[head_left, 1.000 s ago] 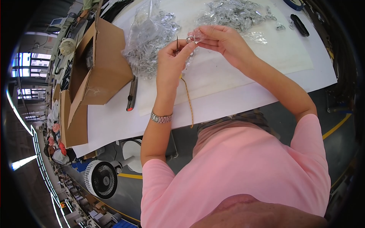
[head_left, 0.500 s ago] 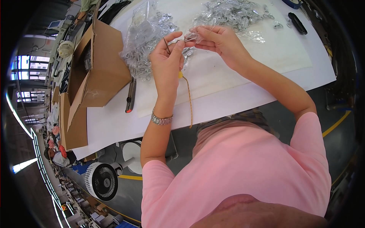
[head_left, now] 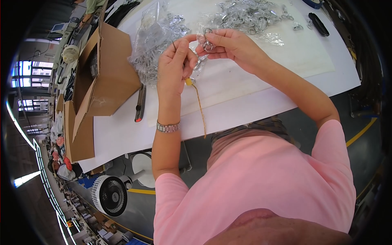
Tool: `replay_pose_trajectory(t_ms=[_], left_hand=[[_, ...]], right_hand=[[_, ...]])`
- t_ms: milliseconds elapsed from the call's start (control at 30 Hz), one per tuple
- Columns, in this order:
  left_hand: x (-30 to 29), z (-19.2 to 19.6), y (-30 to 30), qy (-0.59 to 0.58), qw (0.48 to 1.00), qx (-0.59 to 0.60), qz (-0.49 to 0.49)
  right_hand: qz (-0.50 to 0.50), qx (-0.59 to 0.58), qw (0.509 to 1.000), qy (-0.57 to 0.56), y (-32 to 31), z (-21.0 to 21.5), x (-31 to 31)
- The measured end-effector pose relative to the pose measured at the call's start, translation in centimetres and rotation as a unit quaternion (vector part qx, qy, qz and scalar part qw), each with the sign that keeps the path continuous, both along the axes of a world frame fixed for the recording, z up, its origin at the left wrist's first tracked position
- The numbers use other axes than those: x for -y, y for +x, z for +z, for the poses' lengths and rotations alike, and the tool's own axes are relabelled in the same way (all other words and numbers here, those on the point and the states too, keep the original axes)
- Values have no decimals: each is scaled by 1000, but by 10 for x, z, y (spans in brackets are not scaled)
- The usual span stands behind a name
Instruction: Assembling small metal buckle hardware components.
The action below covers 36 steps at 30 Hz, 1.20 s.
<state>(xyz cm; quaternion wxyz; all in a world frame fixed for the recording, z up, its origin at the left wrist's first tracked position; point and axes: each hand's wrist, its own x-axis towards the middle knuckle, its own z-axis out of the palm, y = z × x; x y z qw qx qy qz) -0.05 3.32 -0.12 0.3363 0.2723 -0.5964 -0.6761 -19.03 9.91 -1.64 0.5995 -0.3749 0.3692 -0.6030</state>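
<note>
My left hand (head_left: 173, 65) is closed round a slim tool. Its thin dark metal tip (head_left: 174, 45) sticks up past the index finger, and a yellow piece (head_left: 188, 81) with an orange cord (head_left: 200, 107) hangs below the palm; the rest is hidden in the fingers. Between thumb and fingertips of my right hand (head_left: 228, 44) is a silver metal clasp with a round ring (head_left: 208, 44), with crinkled clear plastic around it. Both hands meet closely above the white table (head_left: 245, 96). Behind them lies a heap of silver metal clasps (head_left: 249, 16).
On the left stands an opened cardboard box (head_left: 116, 73), beside a clear plastic bag of metal clasps (head_left: 153, 45). A utility knife (head_left: 140, 103) lies near the box. A black oblong object (head_left: 318, 25) is at the far right. A fan (head_left: 110, 196) stands below the table.
My left hand has drawn slightly left and down, its fingers curling in more. In my right hand the metal clasp now shows upright and clear of the left fingers.
</note>
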Motion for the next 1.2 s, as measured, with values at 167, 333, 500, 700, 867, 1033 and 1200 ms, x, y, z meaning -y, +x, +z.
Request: replay_pose_trajectory(t_ms=[167,333,500,700,867,1033,1200], left_hand=[[-2,1,-1,11,1000,-10,-14],[0,-2,0,-18,1000,19,-4],[-5,-6,-6,-83,991,72,78],[-14,-8,-15,-151,978,95,104],[-6,-2,-5,-33,990,-46,126],[14,-8,7,-32,994,25,101],[5,7,4,-150,979,122,-65]], right_hand=[[146,-35,988,24,-12,-1,2],[242,20,968,65,-21,-9,9],[92,-270,958,-28,-8,-4,1],[-66,-540,810,-219,4,-8,-11],[-77,-518,829,-199,3,2,-10],[-33,-408,900,-153,0,6,-5],[0,-383,912,-145,-7,0,0]])
